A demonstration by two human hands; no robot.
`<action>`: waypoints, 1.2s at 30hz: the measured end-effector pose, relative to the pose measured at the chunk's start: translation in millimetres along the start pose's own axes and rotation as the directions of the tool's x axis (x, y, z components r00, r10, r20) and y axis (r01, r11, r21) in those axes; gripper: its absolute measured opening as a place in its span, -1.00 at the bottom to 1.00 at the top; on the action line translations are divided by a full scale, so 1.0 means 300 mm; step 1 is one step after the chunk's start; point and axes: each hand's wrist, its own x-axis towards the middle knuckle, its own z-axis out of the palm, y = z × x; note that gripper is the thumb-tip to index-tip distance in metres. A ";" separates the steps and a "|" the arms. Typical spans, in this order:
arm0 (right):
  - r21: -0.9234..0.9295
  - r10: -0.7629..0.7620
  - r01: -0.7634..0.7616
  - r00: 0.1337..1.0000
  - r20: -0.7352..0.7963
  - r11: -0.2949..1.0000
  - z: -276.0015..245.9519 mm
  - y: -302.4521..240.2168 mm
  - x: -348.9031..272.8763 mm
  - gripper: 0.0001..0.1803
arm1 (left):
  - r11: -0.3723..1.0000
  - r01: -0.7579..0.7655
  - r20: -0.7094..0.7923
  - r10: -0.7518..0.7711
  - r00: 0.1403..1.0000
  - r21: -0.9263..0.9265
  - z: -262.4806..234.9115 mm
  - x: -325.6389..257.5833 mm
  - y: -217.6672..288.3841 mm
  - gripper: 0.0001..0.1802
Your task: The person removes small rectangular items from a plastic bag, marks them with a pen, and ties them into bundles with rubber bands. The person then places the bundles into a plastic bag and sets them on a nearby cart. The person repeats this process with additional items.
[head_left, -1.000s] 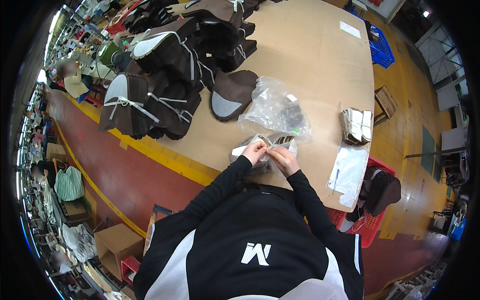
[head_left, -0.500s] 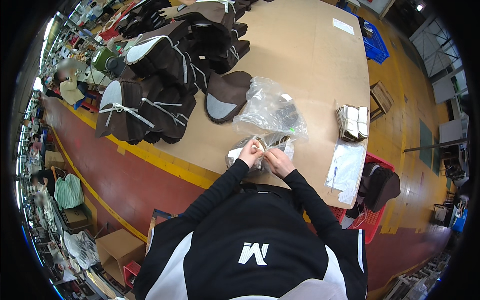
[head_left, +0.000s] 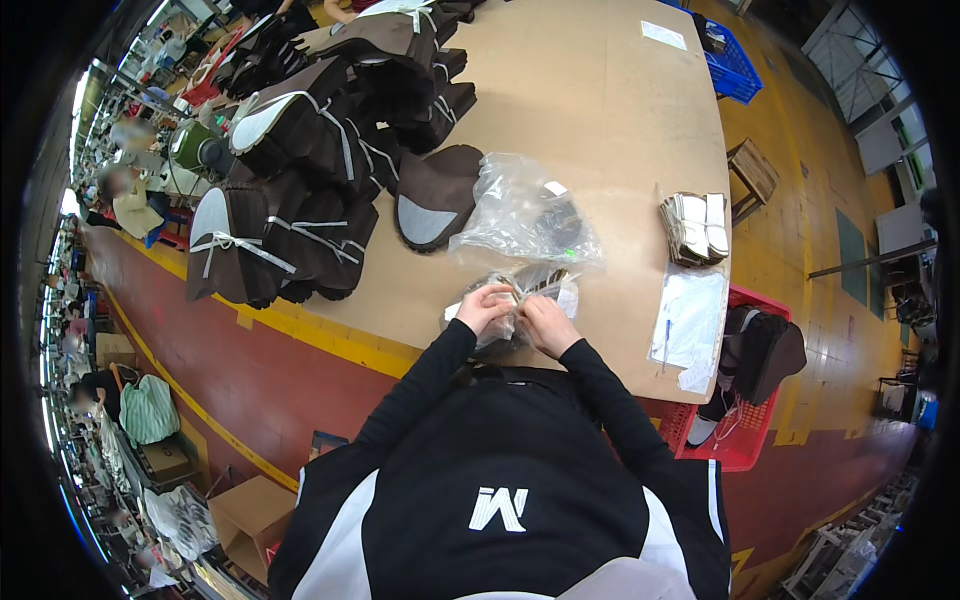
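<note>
My left hand (head_left: pixel 484 308) and my right hand (head_left: pixel 546 325) are close together at the table's near edge. Both have their fingers pinched on a filled clear plastic bag (head_left: pixel 566 298); what is inside is mostly hidden, though dark and white pieces show through. Just beyond lies a larger crumpled clear plastic bag (head_left: pixel 505 212), flat on the table. Left of that rests a stack of dark brown cut pieces (head_left: pixel 440 190) with a light grey patch on top.
Bundles of brown pieces tied with white strips (head_left: pixel 300 240) are heaped at the table's left. Toward the right edge are a banded stack of small pieces (head_left: pixel 695 230) and papers with a pen (head_left: pixel 686 315). A red crate (head_left: pixel 745 440), a wooden stool (head_left: pixel 752 175) and a blue crate (head_left: pixel 733 72) stand beyond.
The view has shifted slightly, so the table's things sit a little further left. Both hands stay at the bag, their fingers only slightly repositioned.
</note>
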 end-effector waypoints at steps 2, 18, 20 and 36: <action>-0.030 0.024 -0.025 0.999 -0.029 0.999 0.015 -0.009 -0.014 -0.88 | 0.888 -0.158 0.097 0.128 0.987 0.432 -0.006 -0.029 0.016 -0.90; 0.015 0.044 -0.042 0.990 -0.137 0.999 0.017 -0.013 -0.025 -0.85 | 0.996 -0.056 -0.109 0.064 0.992 0.072 0.053 0.028 -0.088 -0.90; -0.032 0.010 -0.017 0.980 -0.201 0.999 0.011 -0.036 -0.026 -0.83 | 0.992 -0.075 -0.121 0.088 0.989 0.106 0.036 0.027 -0.100 -0.88; 0.011 0.067 -0.067 0.998 -0.019 0.998 -0.001 0.013 -0.009 -0.88 | 0.125 -0.554 0.447 0.459 0.768 0.823 0.006 -0.037 0.068 -0.83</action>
